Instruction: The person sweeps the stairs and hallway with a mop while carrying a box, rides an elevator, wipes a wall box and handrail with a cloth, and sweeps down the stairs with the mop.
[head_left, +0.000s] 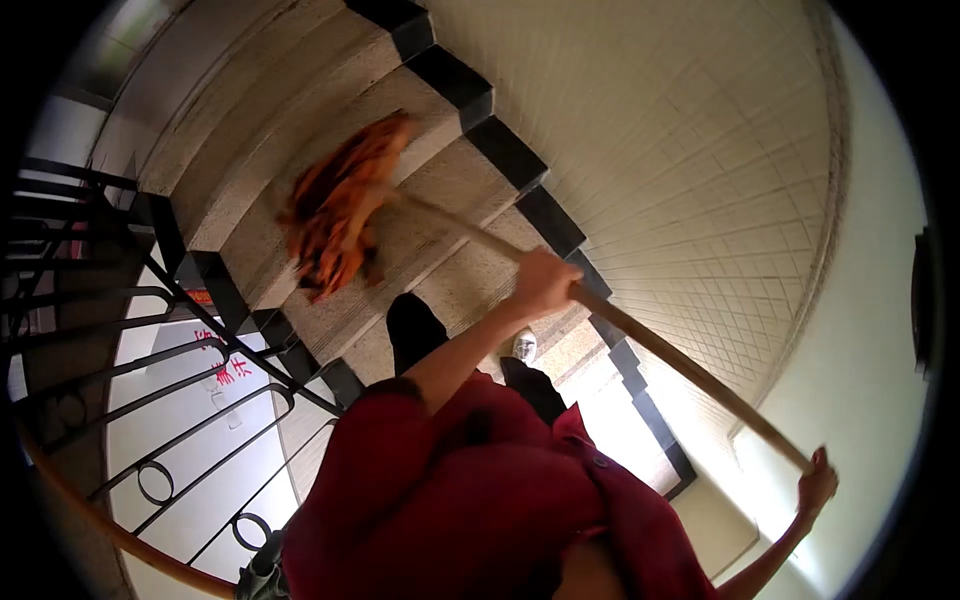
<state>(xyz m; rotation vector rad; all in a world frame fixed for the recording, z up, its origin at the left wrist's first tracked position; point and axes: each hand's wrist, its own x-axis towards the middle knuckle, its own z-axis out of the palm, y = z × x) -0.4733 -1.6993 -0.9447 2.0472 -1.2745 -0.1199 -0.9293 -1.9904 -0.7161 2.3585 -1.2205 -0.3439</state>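
Observation:
A mop with a wooden handle (690, 365) slants across the view from lower right to upper left. Its head of orange-red cloth strips (345, 205) is spread over the stair steps (440, 215), slightly blurred. Around the middle of the handle, my left hand (548, 283) is closed. My right hand (818, 485) grips the handle's upper end, out at the right near the wall. Both hands have their fingers wrapped round the wood.
Black iron railings (190, 350) with a wooden handrail (130, 540) run along the left. A tiled wall (690, 190) curves up the right. Dark edging (505, 155) borders the steps. My dark-trousered leg (415, 330) and a light shoe (525, 346) are on the stairs.

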